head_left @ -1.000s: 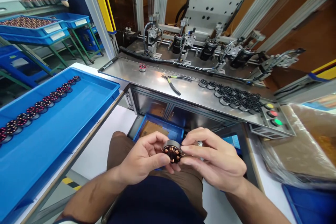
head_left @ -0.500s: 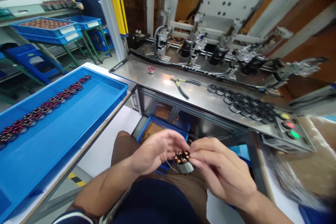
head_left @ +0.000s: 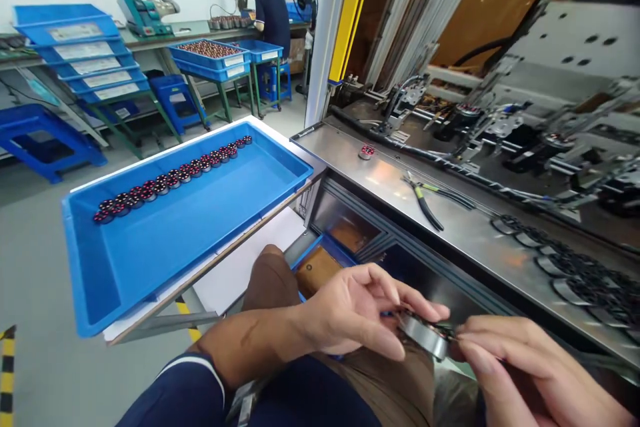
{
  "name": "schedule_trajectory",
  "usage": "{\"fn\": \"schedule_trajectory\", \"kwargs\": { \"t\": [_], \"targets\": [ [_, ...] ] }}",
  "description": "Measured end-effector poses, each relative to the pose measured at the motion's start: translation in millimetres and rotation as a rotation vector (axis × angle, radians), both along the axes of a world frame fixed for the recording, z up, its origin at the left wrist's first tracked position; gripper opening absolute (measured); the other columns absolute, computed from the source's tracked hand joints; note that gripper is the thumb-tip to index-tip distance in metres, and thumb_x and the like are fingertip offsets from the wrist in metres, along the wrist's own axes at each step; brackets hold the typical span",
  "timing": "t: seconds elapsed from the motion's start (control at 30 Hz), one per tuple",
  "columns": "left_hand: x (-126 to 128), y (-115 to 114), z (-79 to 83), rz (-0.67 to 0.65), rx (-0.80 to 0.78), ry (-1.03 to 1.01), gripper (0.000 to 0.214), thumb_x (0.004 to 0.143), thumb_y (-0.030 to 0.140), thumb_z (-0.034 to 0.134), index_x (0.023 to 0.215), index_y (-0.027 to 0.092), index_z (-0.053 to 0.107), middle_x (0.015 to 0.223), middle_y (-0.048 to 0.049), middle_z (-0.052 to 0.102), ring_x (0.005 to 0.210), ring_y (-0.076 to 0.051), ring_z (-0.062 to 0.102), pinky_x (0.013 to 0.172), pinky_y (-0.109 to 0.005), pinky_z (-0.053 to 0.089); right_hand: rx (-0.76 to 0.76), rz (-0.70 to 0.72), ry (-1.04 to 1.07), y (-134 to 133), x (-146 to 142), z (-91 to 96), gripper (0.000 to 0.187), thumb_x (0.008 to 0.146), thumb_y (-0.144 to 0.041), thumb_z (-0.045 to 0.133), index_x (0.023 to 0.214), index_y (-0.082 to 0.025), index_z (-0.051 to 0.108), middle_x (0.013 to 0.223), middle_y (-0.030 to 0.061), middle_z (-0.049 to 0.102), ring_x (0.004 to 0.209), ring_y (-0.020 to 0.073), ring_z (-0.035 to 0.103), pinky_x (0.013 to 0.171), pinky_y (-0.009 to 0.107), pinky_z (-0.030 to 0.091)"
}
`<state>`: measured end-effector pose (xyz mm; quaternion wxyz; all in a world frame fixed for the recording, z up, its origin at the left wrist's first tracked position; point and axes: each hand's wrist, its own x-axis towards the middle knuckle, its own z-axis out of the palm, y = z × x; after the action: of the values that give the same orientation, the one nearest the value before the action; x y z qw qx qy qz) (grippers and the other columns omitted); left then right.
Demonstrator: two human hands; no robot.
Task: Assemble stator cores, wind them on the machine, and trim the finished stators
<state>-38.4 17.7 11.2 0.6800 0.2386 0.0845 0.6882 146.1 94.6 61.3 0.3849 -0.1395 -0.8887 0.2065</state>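
Observation:
Both hands hold one small round motor stator point(head_left: 424, 334) with a grey metal ring, low in the view above my lap. My left hand point(head_left: 357, 310) pinches its left side with thumb and fingers. On the stator's right side, the fingers of my right hand point(head_left: 520, 363) are closed on it. The copper windings are mostly hidden now. A blue tray point(head_left: 165, 240) on my left carries a row of several wound stators point(head_left: 173, 180) along its far edge.
A steel bench point(head_left: 400, 180) to the right carries pliers point(head_left: 425, 203), one lone stator point(head_left: 367, 151) and several dark stators point(head_left: 565, 267). Machine fixtures point(head_left: 500, 127) stand behind it. Another person point(head_left: 270, 7) works at a far bench beside stacked blue trays point(head_left: 85, 53).
The view has swung left and the hands now sit at the lower right. The stator has been turned so its metal ring faces up instead of the windings.

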Motion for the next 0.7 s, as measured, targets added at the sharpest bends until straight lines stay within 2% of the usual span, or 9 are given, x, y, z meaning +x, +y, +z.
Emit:
{"fn": "schedule_trajectory", "kwargs": {
  "t": [0.07, 0.13, 0.2, 0.23, 0.3, 0.37, 0.53, 0.63, 0.7],
  "targets": [
    [-4.4, 2.5, -2.1, -0.055, -0.074, 0.021, 0.042, 0.060, 0.035, 0.093, 0.089, 0.016, 0.069, 0.099, -0.0102, 0.074, 0.101, -0.022, 0.071, 0.086, -0.032, 0.055, -0.030, 0.056, -0.022, -5.6, -9.5, 9.9, 0.014, 0.087, -0.010, 0.061, 0.094, -0.020, 0.066, 0.079, 0.0061, 0.069, 0.071, 0.0189, 0.068, 0.057, 0.026, 0.056],
    [-7.1, 3.8, -6.2, -0.248, -0.121, 0.092, 0.051, 0.070, 0.057, 0.080, 0.092, 0.012, 0.071, 0.085, -0.0106, 0.075, 0.077, -0.019, 0.072, 0.067, -0.026, 0.055, -0.014, 0.119, -0.027, -10.2, -17.8, 20.0, 0.017, 0.085, -0.005, 0.059, 0.094, -0.018, 0.065, 0.078, 0.0061, 0.069, 0.070, 0.0170, 0.068, 0.057, 0.023, 0.057],
    [-8.4, 2.4, -8.9, -0.456, -0.089, 0.157, 0.056, 0.083, 0.065, 0.062, 0.090, 0.010, 0.069, 0.069, -0.0094, 0.072, 0.059, -0.018, 0.069, 0.053, -0.024, 0.051, 0.010, 0.145, -0.024, -13.1, -22.8, 27.0, 0.019, 0.084, -0.002, 0.059, 0.095, -0.016, 0.064, 0.078, 0.0062, 0.068, 0.070, 0.0157, 0.068, 0.059, 0.022, 0.057],
    [-9.0, 0.9, -8.9, -0.498, -0.060, 0.181, 0.055, 0.088, 0.063, 0.057, 0.092, 0.010, 0.067, 0.066, -0.0093, 0.072, 0.056, -0.019, 0.069, 0.049, -0.024, 0.050, 0.022, 0.139, -0.020, -13.9, -23.9, 28.7, 0.019, 0.084, -0.001, 0.059, 0.095, -0.016, 0.064, 0.078, 0.0063, 0.068, 0.070, 0.0156, 0.067, 0.060, 0.023, 0.058],
    [-10.7, -2.4, -5.6, -0.430, -0.032, 0.230, 0.045, 0.093, 0.055, 0.053, 0.100, 0.011, 0.064, 0.072, -0.0101, 0.074, 0.058, -0.020, 0.072, 0.049, -0.024, 0.052, 0.040, 0.096, -0.002, -14.6, -24.3, 29.1, 0.018, 0.085, -0.002, 0.059, 0.095, -0.016, 0.065, 0.077, 0.0062, 0.067, 0.069, 0.0157, 0.065, 0.060, 0.025, 0.057],
    [-12.1, -5.0, 0.9, -0.262, -0.044, 0.271, 0.033, 0.094, 0.044, 0.058, 0.109, 0.015, 0.061, 0.082, -0.0081, 0.075, 0.068, -0.020, 0.075, 0.055, -0.024, 0.055, 0.029, 0.022, 0.018, -15.0, -23.5, 27.1, 0.017, 0.086, -0.001, 0.058, 0.094, -0.015, 0.065, 0.077, 0.0057, 0.065, 0.068, 0.0149, 0.063, 0.059, 0.026, 0.056],
    [-9.6, -6.6, 15.6, 0.094, -0.002, 0.248, 0.022, 0.081, 0.018, 0.076, 0.097, 0.023, 0.063, 0.118, -0.0023, 0.069, 0.110, -0.020, 0.068, 0.095, -0.034, 0.054, -0.108, -0.088, 0.098, -16.0, -22.3, 22.6, 0.015, 0.089, -0.001, 0.057, 0.087, -0.015, 0.063, 0.073, 0.0039, 0.063, 0.068, 0.0131, 0.060, 0.060, 0.025, 0.052],
    [-7.1, -2.8, 15.2, 0.113, -0.027, 0.220, 0.029, 0.077, 0.028, 0.081, 0.100, 0.023, 0.064, 0.118, -0.0035, 0.069, 0.121, -0.021, 0.062, 0.102, -0.034, 0.049, -0.160, -0.009, 0.120, -13.9, -20.4, 21.9, 0.015, 0.089, -0.002, 0.056, 0.086, -0.015, 0.064, 0.074, 0.0049, 0.063, 0.069, 0.0139, 0.060, 0.060, 0.026, 0.052],
    [-5.8, 0.9, 10.9, -0.049, -0.098, 0.233, 0.036, 0.083, 0.046, 0.073, 0.104, 0.018, 0.066, 0.110, -0.0083, 0.072, 0.107, -0.020, 0.069, 0.091, -0.029, 0.054, -0.152, 0.068, 0.127, -11.7, -18.3, 21.9, 0.015, 0.089, -0.002, 0.056, 0.089, -0.015, 0.064, 0.074, 0.0054, 0.064, 0.069, 0.0145, 0.061, 0.060, 0.026, 0.053]
  ]
}}
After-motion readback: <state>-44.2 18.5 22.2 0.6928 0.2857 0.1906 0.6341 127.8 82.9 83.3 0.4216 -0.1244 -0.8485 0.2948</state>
